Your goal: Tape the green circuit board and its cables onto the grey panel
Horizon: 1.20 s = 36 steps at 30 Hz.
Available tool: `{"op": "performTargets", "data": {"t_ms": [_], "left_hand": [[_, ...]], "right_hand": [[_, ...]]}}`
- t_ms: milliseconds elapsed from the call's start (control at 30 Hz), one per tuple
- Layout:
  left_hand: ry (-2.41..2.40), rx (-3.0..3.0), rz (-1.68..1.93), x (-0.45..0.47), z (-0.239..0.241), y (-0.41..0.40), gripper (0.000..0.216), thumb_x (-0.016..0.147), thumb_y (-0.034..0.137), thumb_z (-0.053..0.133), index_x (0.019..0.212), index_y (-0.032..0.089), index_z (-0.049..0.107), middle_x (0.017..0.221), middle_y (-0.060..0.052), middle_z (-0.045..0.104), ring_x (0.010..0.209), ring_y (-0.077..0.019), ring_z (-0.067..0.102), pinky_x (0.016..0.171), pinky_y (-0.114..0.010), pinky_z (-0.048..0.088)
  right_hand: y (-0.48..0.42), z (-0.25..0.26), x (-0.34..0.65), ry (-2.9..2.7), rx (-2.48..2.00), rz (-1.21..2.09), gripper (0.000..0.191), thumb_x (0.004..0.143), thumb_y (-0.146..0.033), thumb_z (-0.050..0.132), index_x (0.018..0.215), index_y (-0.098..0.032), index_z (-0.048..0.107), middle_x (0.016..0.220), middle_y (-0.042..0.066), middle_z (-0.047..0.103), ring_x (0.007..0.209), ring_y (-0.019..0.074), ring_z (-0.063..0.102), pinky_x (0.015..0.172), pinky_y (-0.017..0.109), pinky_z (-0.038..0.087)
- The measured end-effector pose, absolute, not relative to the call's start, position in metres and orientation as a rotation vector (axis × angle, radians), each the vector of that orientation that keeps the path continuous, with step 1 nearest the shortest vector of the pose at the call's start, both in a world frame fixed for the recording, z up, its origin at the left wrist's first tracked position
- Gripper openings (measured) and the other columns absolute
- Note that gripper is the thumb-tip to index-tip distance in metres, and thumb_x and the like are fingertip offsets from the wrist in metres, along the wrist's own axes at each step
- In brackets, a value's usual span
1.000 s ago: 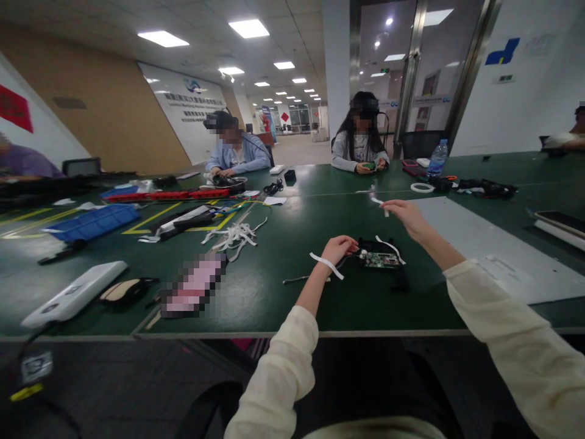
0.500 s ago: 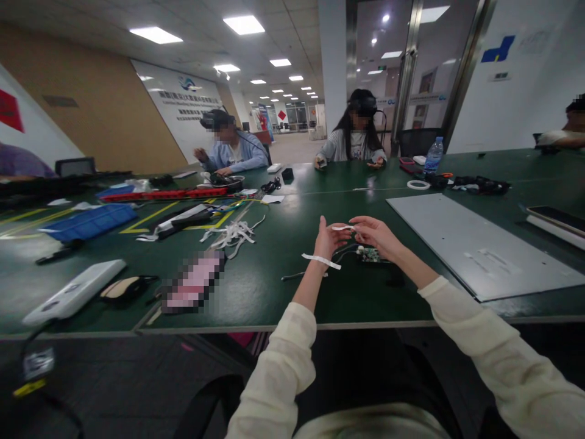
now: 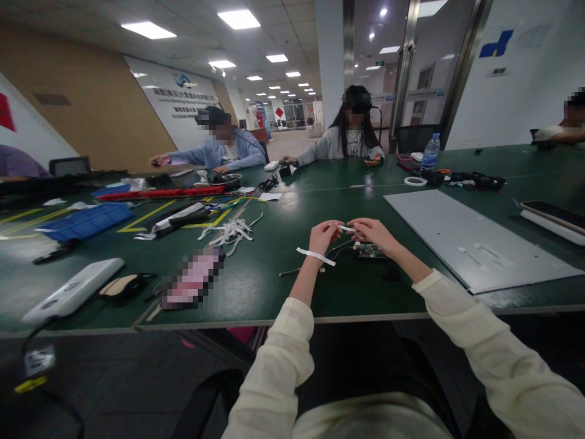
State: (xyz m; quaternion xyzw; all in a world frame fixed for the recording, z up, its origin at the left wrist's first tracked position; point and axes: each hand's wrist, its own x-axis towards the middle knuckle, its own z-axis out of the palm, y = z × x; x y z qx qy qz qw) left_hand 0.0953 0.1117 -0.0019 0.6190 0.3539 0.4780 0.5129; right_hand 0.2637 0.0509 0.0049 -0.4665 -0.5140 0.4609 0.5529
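Green table (image 3: 274, 286) carries a grey panel (image 3: 470, 238) at right and a small circuit board (image 3: 369, 250) nearer its front edge. Just above the board, left hand (image 3: 323, 235) and right hand (image 3: 372, 233) meet, fingertips pinched on either end of a short white strip (image 3: 346, 228).

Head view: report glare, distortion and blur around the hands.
Head view: ceiling lights blow out and streak the green table; head view, wide-angle stretch swells the sleeves; head view, left hand, right hand and the white strip they pinch look fairly sharp.
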Motion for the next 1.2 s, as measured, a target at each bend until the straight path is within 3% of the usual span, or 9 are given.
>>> {"op": "performTargets", "data": {"t_ms": [367, 567, 733, 900, 1200], "left_hand": [[0.806, 1.391, 1.216, 0.092, -0.001, 0.115, 0.033, 0.071, 0.044, 0.067, 0.085, 0.014, 0.071, 0.064, 0.0, 0.058, 0.051, -0.0054, 0.048, 0.049, -0.018, 0.037], [0.81, 1.392, 1.193, 0.09, -0.004, 0.118, 0.034, 0.07, 0.045, 0.069, 0.084, 0.014, 0.071, 0.065, 0.0, 0.058, 0.051, -0.005, 0.047, 0.048, -0.018, 0.037], [0.83, 1.424, 1.206, 0.089, -0.003, 0.119, 0.031, 0.073, 0.043, 0.067, 0.086, 0.015, 0.072, 0.066, 0.0, 0.059, 0.052, -0.0055, 0.048, 0.051, -0.018, 0.038], [0.828, 1.478, 1.255, 0.088, 0.006, 0.115, 0.029, 0.075, 0.04, 0.064, 0.088, 0.015, 0.072, 0.068, -0.001, 0.061, 0.056, -0.007, 0.05, 0.053, -0.019, 0.039], [0.814, 1.466, 1.248, 0.089, 0.004, 0.113, 0.03, 0.077, 0.041, 0.061, 0.089, 0.016, 0.072, 0.068, -0.001, 0.06, 0.054, -0.0067, 0.048, 0.05, -0.019, 0.036]], "right_hand": [[0.052, 0.002, 0.275, -1.236, -1.104, 1.276, 0.022, 0.075, -0.035, 0.069, 0.078, -0.013, 0.072, 0.079, 0.006, 0.068, 0.064, 0.0092, 0.058, 0.055, 0.018, 0.045], [0.047, 0.008, 0.276, -1.152, -1.077, 1.341, 0.024, 0.07, -0.035, 0.075, 0.083, -0.016, 0.071, 0.083, 0.004, 0.069, 0.063, 0.0075, 0.057, 0.053, 0.016, 0.045], [0.053, 0.003, 0.278, -1.152, -1.111, 1.315, 0.024, 0.065, -0.035, 0.078, 0.077, -0.016, 0.069, 0.068, 0.001, 0.065, 0.055, 0.006, 0.054, 0.049, 0.015, 0.043], [0.056, 0.003, 0.282, -1.147, -1.137, 1.287, 0.027, 0.062, -0.035, 0.08, 0.075, -0.015, 0.068, 0.069, 0.002, 0.065, 0.053, 0.0059, 0.053, 0.048, 0.016, 0.042], [0.054, 0.004, 0.284, -1.124, -1.069, 1.328, 0.02, 0.067, -0.028, 0.076, 0.08, -0.015, 0.069, 0.07, 0.002, 0.066, 0.056, 0.0059, 0.054, 0.051, 0.016, 0.044]]}}
